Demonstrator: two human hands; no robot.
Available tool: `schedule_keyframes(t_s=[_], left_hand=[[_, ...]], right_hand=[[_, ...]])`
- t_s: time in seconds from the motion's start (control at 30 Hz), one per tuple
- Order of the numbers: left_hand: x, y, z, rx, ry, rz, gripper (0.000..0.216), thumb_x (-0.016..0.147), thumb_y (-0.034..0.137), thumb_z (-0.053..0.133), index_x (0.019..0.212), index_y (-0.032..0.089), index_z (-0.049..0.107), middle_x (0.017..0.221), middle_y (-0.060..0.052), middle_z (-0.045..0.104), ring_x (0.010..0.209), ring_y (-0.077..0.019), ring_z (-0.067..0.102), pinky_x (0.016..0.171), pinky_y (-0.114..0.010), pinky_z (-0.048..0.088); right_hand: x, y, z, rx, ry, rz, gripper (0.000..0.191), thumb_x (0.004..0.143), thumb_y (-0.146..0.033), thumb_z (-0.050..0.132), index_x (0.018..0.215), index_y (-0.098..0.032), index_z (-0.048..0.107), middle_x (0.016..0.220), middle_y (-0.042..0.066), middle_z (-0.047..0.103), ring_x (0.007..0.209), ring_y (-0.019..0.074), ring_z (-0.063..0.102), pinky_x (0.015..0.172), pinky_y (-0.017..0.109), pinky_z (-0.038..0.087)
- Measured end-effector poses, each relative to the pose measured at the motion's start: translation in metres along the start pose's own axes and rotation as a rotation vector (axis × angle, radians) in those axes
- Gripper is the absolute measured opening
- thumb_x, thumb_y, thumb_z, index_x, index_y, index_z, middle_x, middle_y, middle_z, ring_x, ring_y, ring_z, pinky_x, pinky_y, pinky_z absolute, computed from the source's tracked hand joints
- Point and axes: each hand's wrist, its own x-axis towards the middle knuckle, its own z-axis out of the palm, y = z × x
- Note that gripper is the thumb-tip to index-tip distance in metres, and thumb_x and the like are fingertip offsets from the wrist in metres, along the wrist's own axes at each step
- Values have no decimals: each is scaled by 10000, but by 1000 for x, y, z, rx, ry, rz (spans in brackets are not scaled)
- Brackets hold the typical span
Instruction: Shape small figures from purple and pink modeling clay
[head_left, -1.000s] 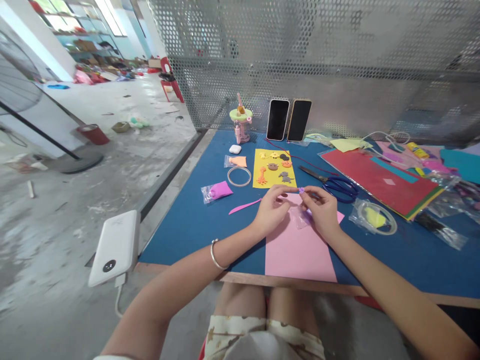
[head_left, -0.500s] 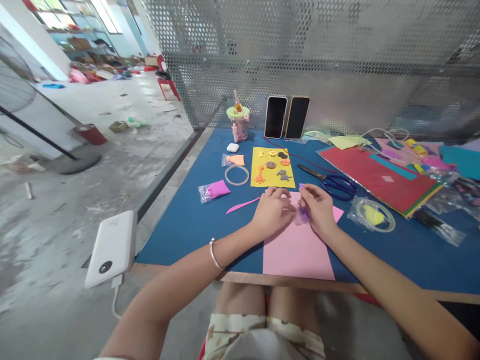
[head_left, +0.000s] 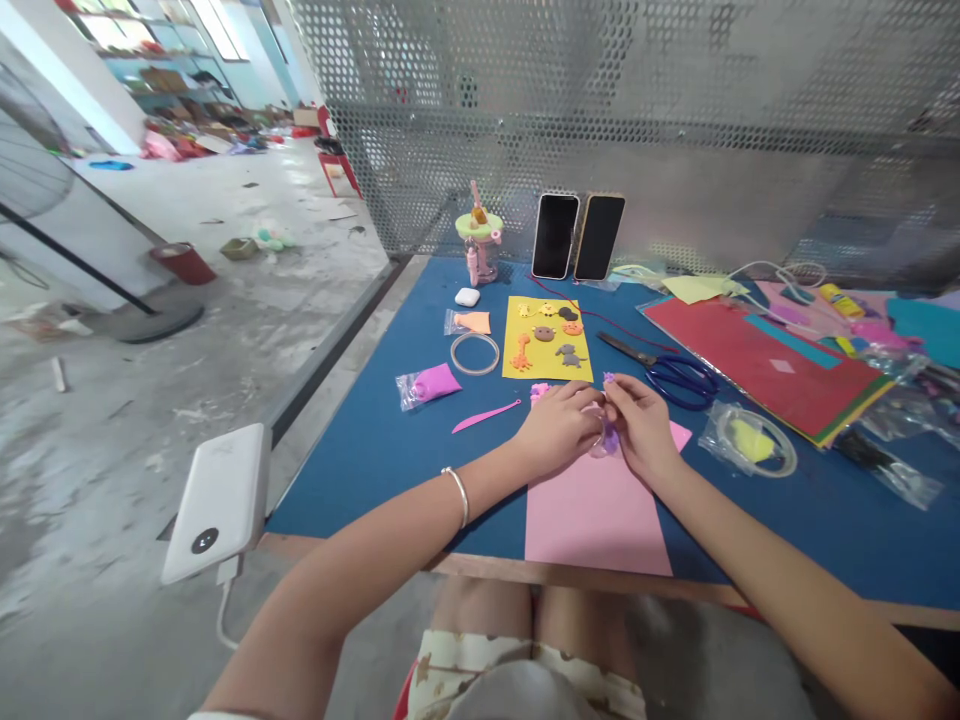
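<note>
The fingers of the right hand (head_left: 639,416) pinch a tiny purple clay lump (head_left: 609,378) at their tips (too small to show a long axis); the clear plastic bag of purple clay (head_left: 610,440) is on its near side, between the hands; whether the left hand (head_left: 561,430) grips it, I cannot tell.

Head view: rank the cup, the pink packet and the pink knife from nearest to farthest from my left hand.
From the left hand:
1. Pink knife, just to its left.
2. Pink packet, farther left.
3. Cup, forward and left, at the far side of the table.
</note>
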Motion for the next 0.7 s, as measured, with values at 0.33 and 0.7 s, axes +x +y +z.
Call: schedule_keyframes(t_s=[0.33,0.7], left_hand=[[-5,5,3,-68,20,-10,177,855,286,588,786,204,729,1187,-81,595,1123,-234,498,974,-379,410],[-13,13,7,14,-128,40,157,883,309,578,844,298,729,1033,-1,604,935,-152,494,813,-298,387]], right_hand=[[-3,-7,-3,62,-10,177,229,667,-316,791,822,-202,666,425,-80,469,415,59,403,453,192,358],[-14,-12,-10,76,-17,394,223,727,-357,755,799,-207,607,413,-95,404,399,39,345,425,168,312]])
